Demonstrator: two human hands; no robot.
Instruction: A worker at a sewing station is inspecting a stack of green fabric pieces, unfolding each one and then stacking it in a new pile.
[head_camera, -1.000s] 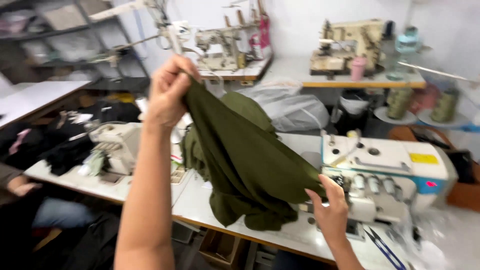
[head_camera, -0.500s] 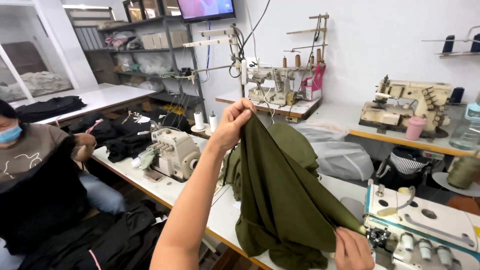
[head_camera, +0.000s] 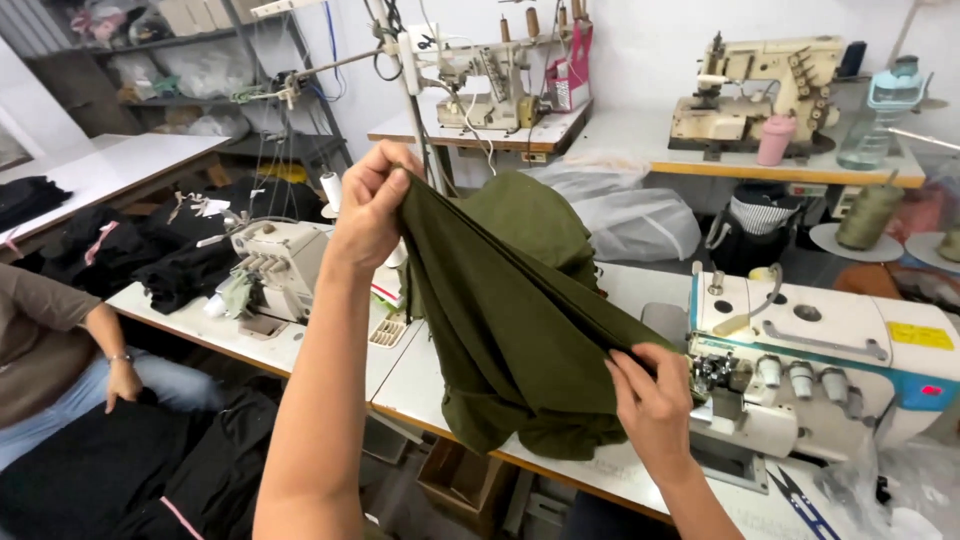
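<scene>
Hands, two of them, hold one piece of olive green cloth (head_camera: 520, 330) stretched between them. The left hand (head_camera: 372, 205) is raised high at the left, fingers pinched tight on the cloth's upper corner. The right hand (head_camera: 652, 400) is low and near, fingers closed on the cloth's lower edge just beside the needle area of a sewing machine (head_camera: 820, 370). The rest of the cloth hangs down in folds and piles on the white table (head_camera: 420, 385) between the hands.

Four sewing machines can be counted: the white one with a blue band at the near right, a cream one (head_camera: 275, 265) on the left end of that table, and two more on the far tables, one under tall thread stands (head_camera: 490, 90) and one cream-coloured (head_camera: 755, 85) at the far right. A yellow rectangular label (head_camera: 920, 336) sits on top of the near right machine, with a small pink mark on its front. One pink cup (head_camera: 775, 140) stands by the far right machine. One pair of blue-handled scissors (head_camera: 800, 500) lies at the near right table edge. Black cloth (head_camera: 190, 265) is heaped on the left table. Another person (head_camera: 50, 350) in a brown shirt and jeans sits at the near left, one hand on the knee.
</scene>
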